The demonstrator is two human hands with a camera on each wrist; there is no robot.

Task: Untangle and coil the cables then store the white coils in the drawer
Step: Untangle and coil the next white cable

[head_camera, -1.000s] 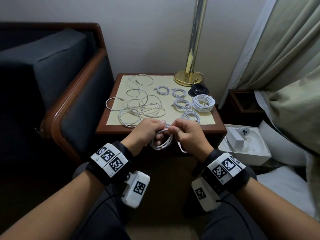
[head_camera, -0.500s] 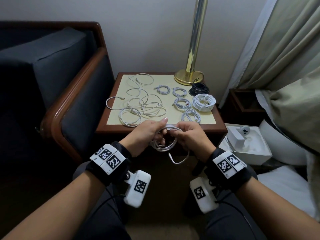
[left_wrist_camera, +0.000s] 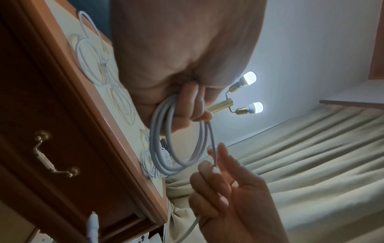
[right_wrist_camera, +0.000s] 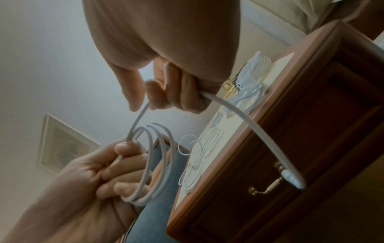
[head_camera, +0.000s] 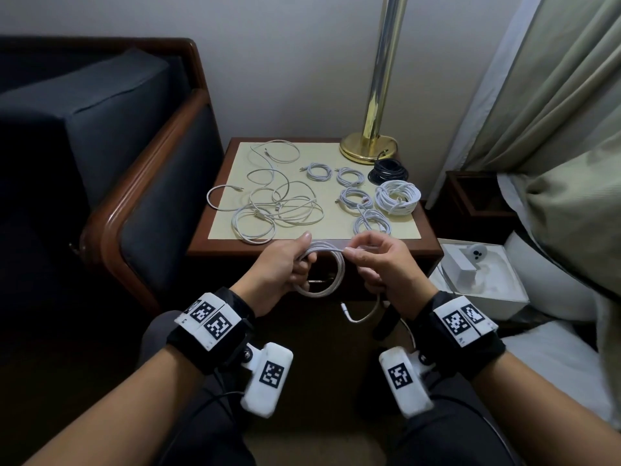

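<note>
I note my left hand [head_camera: 284, 264] gripping the thin white round cable coil [head_camera: 324, 272] before the wooden nightstand's closed drawer [left_wrist_camera: 68, 148], my right hand [head_camera: 381, 264] pinching the strand at 3 o'clock; tail should feed taut, loops matched.

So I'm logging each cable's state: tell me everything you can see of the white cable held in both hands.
The white cable is thin, round and smooth, plastic-looking. Most of it is wound into a few loose loops gripped by the left hand, just in front of the wooden nightstand, off its top. One strand runs from the loops to the right hand, pinched by the fingertips and passing through the curled fingers. The free tail hangs below that hand, curving to a white plug, uncoiled.
</note>
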